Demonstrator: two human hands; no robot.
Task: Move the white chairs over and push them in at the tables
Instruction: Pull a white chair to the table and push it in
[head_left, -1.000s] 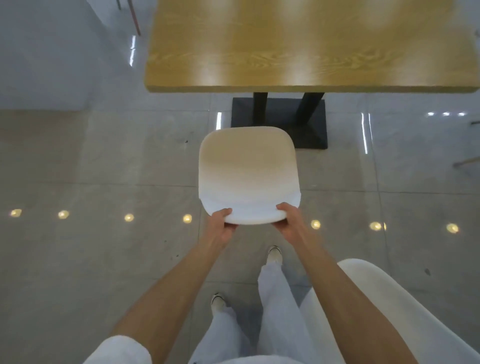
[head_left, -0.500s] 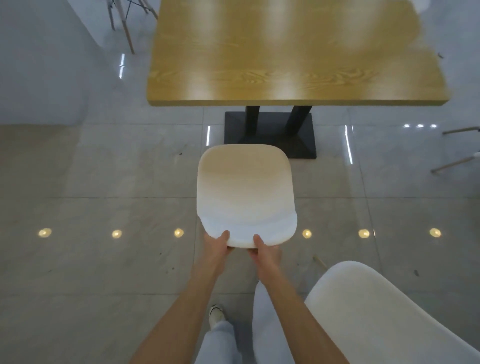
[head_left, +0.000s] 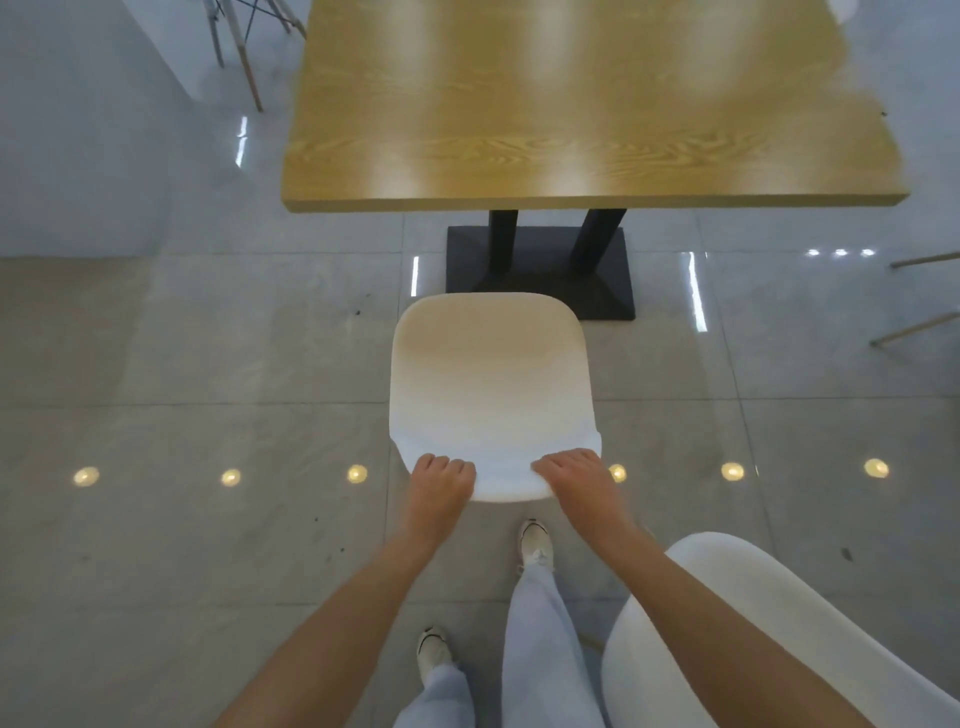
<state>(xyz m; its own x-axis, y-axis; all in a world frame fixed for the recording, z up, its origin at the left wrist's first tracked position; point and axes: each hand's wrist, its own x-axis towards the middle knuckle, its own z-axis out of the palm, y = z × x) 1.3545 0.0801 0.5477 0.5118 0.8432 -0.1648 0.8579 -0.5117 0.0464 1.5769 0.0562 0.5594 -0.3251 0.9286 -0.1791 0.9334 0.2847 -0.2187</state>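
Note:
A white chair stands on the tiled floor facing a wooden table, its seat just short of the table's black base. My left hand grips the left part of the chair's backrest top edge. My right hand grips the right part of the same edge. Both hands have their fingers curled over the rim. A second white chair sits at the lower right, partly behind my right forearm.
A grey wall runs along the left. Wooden chair legs show at the top left and more legs at the right edge. My feet and pale trousers are below the chair.
The chair and the table have shifted in view as I stepped forward. My hands moved apart along the backrest edge, from close together at its middle to its two sides.

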